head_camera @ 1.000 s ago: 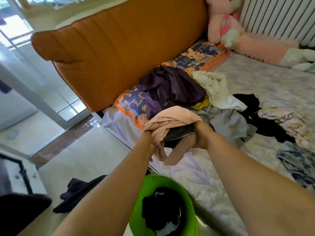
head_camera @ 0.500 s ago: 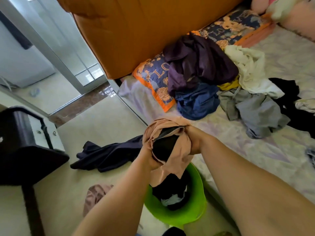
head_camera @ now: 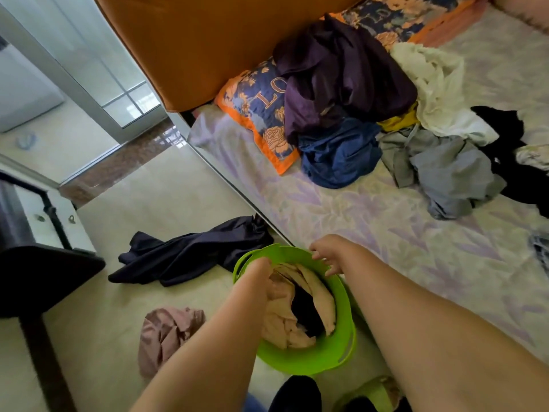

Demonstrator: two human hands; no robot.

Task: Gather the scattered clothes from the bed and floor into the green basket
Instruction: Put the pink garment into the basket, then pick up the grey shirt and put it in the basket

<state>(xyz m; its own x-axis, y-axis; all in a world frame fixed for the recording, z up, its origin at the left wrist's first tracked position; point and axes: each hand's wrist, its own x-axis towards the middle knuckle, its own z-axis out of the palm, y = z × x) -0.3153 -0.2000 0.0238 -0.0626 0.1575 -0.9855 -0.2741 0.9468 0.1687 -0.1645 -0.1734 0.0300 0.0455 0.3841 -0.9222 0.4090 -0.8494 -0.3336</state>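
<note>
Now lying inside the round green plastic basket on the floor instead of hanging above it, the peach cloth bundle, left hand pressing in, fingers hidden, right hand releasing, fingers spread; purple, blue, grey clothes waiting on the bed.

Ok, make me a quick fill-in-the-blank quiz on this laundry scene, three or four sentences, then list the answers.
1. The peach garment now lies inside the ____ basket.
2. The dark navy garment lies spread on the ____, beside the basket.
3. The blue garment on the bed sits just below a ____ garment.
4. The left hand reaches into the basket, while the right hand is over its far ____.

Answers: green; floor; purple; rim
</note>
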